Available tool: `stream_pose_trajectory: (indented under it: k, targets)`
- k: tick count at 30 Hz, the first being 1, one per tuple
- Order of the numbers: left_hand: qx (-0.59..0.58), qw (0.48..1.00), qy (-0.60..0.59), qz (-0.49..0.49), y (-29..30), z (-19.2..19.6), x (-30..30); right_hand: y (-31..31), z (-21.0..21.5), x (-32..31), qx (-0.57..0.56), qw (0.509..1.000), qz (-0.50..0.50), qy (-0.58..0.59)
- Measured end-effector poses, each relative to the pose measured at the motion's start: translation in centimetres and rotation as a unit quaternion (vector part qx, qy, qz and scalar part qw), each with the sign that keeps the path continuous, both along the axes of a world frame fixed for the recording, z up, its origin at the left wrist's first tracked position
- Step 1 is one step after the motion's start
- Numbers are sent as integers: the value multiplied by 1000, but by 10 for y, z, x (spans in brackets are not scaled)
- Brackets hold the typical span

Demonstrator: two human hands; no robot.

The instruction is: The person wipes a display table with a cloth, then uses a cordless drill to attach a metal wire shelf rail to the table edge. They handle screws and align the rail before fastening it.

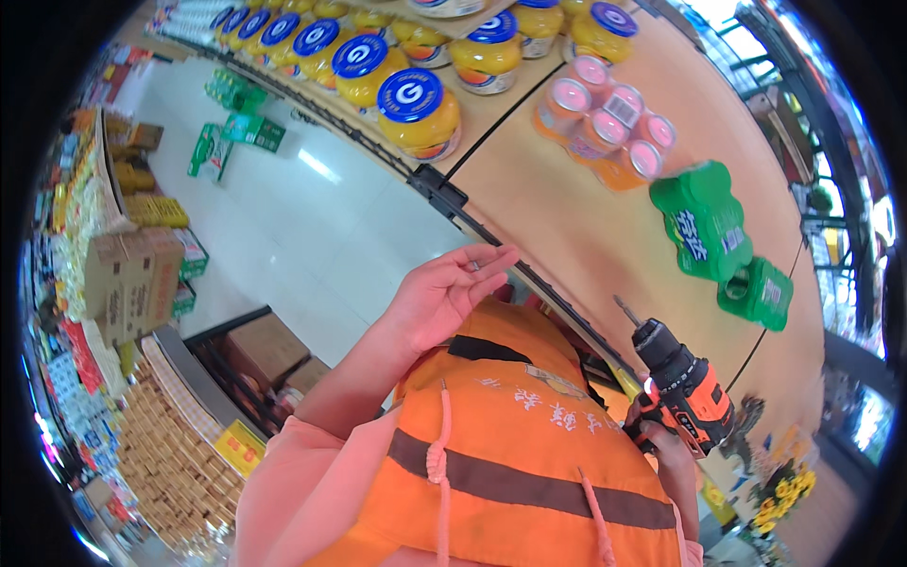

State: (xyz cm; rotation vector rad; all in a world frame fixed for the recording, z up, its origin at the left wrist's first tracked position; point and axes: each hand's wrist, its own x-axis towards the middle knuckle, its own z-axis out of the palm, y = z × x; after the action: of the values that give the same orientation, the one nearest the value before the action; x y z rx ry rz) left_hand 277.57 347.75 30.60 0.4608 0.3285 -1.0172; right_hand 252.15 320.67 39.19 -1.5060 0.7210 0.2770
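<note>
My left hand (pixel 448 295) is held out beside the front edge of a wooden shelf (pixel 529 222). Its fingers are stretched out with gaps between them, and nothing shows in it. A ring is on one finger. Lower right, my right hand (pixel 661 440) is wrapped around the handle of an orange and black cordless drill (pixel 682 387). The drill's bit points up and left over the shelf, and a small light glows near its chuck. Part of the right hand is hidden behind the drill. An orange apron (pixel 529 444) with a brown stripe covers my front.
Several blue-lidded jars of yellow fruit (pixel 416 118) line the shelf's far left. A shrink-wrapped pack of pink-topped cans (pixel 605 123) and green bottle packs (pixel 704 222) stand on its right. Cartons (pixel 132 283) are stacked leftward across the tiled floor (pixel 302 217). Yellow flowers (pixel 784 501) are lower right.
</note>
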Motion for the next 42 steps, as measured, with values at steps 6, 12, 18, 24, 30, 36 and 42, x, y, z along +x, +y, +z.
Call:
stream_pose_trajectory:
  k: [6, 12, 18, 24, 30, 36, 42]
  targets:
    - [-85, 989, -24, -116, -38, 30, 4, 14, -21, -19, -136, 977, 147, -71]
    - [-17, 964, -168, -205, -63, 55, 10, 42, -40, -17, -223, 961, 92, -138]
    - [-26, 942, -243, -229, -62, 64, 13, 46, -49, -16, -276, 941, 179, -78]
    - [-33, 944, -224, -240, -58, 62, 20, 57, -48, -13, -263, 947, 158, -90]
    - [-19, 935, -246, -255, -57, 61, 30, 73, -38, -10, -310, 935, 128, -118]
    - [31, 899, -331, -286, -55, 62, 39, 95, -24, 6, -367, 911, 119, -146]
    - [48, 873, -334, -352, -59, 56, 45, 128, 0, 14, -563, 795, 174, -144]
